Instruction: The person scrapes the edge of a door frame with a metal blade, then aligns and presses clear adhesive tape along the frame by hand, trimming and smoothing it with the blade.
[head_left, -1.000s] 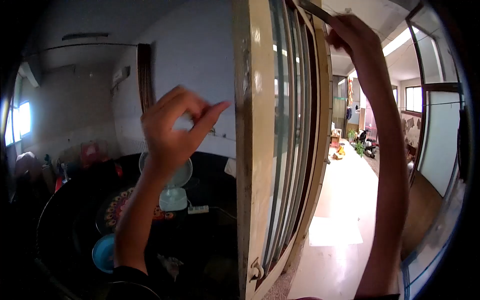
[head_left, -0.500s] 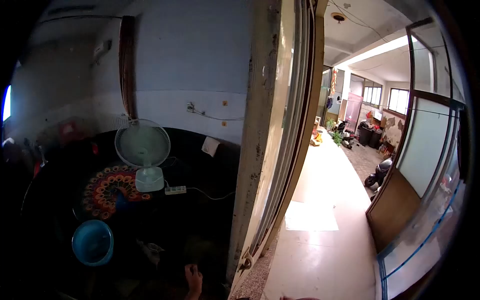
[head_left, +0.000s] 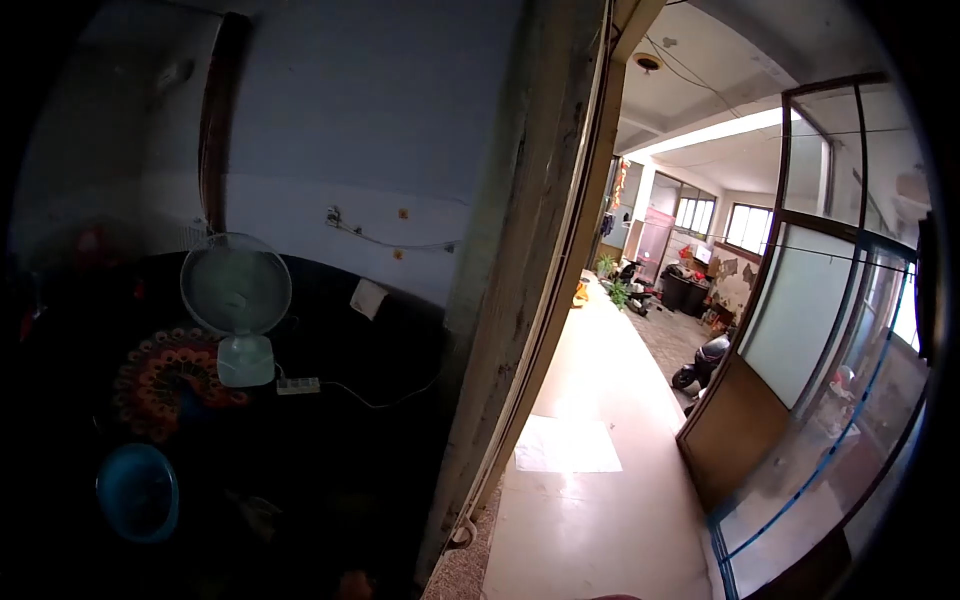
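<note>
At the bottom edge of the head view, a dim, blurred bit of my left hand (head_left: 356, 584) shows in the dark; its fingers cannot be made out, nor whether it holds anything. The worn wooden frame (head_left: 500, 340) stands to its right, with a small metal hook (head_left: 463, 534) low on it. My right hand is out of view. Left of the frame, a pale table fan (head_left: 236, 300) stands on a dark surface, beside a power strip (head_left: 298, 385).
A blue basin (head_left: 138, 493) sits at the lower left, below a colourful peacock pattern (head_left: 165, 375). Right of the frame runs a long pale surface (head_left: 570, 520) bearing a white sheet (head_left: 568, 445). A glazed door (head_left: 800, 300) stands at the right, with a scooter (head_left: 705, 360) behind it.
Both raised arms have left the upper view; my right hand and the flat object it held are gone. My left hand has dropped to the bottom edge. The head view has turned right.
</note>
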